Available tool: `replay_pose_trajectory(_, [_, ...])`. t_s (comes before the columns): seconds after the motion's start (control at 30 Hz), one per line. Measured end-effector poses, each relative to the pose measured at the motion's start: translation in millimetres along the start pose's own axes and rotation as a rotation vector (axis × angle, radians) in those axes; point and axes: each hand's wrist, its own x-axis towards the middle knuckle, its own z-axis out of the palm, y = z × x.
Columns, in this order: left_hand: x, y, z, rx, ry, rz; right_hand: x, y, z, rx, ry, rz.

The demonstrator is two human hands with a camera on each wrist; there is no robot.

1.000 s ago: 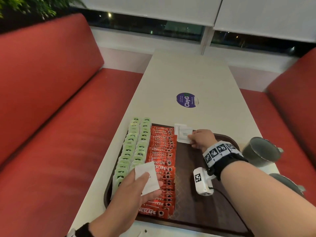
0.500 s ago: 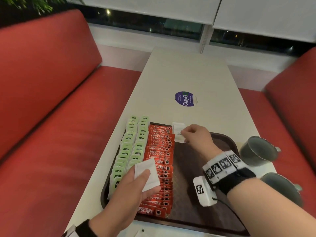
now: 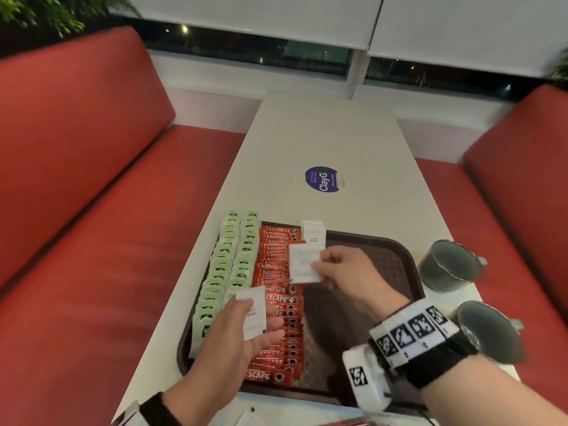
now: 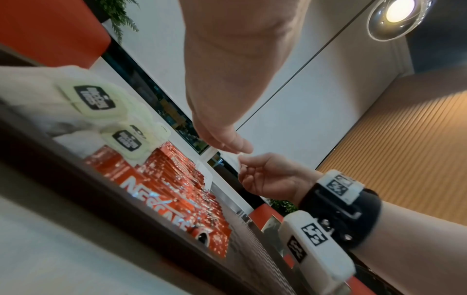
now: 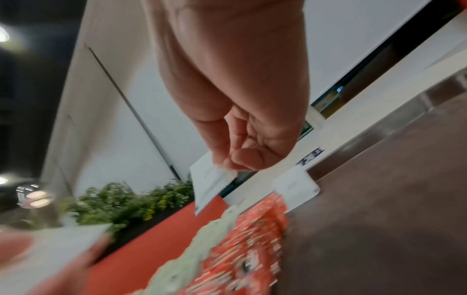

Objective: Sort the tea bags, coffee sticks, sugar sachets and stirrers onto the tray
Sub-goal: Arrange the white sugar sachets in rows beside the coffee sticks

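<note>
Under left hand (image 3: 236, 336): tea bags (image 3: 215, 290) partly hidden

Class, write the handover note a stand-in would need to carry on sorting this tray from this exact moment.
Left hand: holds a white sugar sachet over the near coffee sticks.
Right hand: pinches a second sugar sachet above the tray, beside the coffee row.
Placed: two rows of green tea bags along the tray's left edge, one row of red coffee sticks next to them, a few sugar sachets at the far rim.
Left: lay both held sachets down in the sugar column. No stirrers on the tray yet.
</note>
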Motion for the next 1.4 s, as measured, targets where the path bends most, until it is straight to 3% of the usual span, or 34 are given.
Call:
replay_pose_trajectory(0.13, [-0.5,-1.2,-8.5,0.017,0.034,-0.018,50.2,11.7,-19.3,-0.108,0.19,0.1])
replay_pose_trajectory(0.33, [-3.7,0.1,-12.1,0.107,0.043,-0.02,91.5,26.0,-12.8,-0.021,0.17,0.294])
replay_pose_trajectory(0.63, [1.2,-1.1,-19.5,0.239,0.016,-0.03,97.2,23.2,-4.6,-0.079,0.209,0.243])
replay_pose_trajectory(0.73, [2.6,-2.0,-20.2,0.287,0.017,-0.018,74.8,13.4,-9.3,-0.131,0.279,0.147])
replay_pose_trajectory(0.8, [3.5,-2.4,-19.6,0.307,0.036,0.002,44.0,1.2,-7.9,-0.157,0.213,0.017])
replay_pose_trajectory(0.87, [2.8,-2.8,-16.7,0.33,0.03,0.028,1.9,-11.8,0.7,-0.122,-0.028,-0.073])
replay_pose_trajectory(0.93, [1.0,-4.4,-11.7,0.371,0.01,0.057,-34.2,-16.5,13.9,-0.094,-0.287,-0.065])
replay_pose_trajectory(0.97, [-0.2,-5.4,-8.8,0.392,0.003,0.072,-45.5,-14.4,19.6,-0.091,-0.345,-0.068])
replay_pose_trajectory(1.3, [-13.4,-1.0,4.4,0.457,-0.064,0.126,-57.1,-18.6,12.9,0.061,-0.322,-0.114])
replay_pose_trajectory(1.4, [-15.2,4.1,-1.6,0.407,-0.066,0.131,-24.5,-10.2,0.8,0.174,-0.106,0.014])
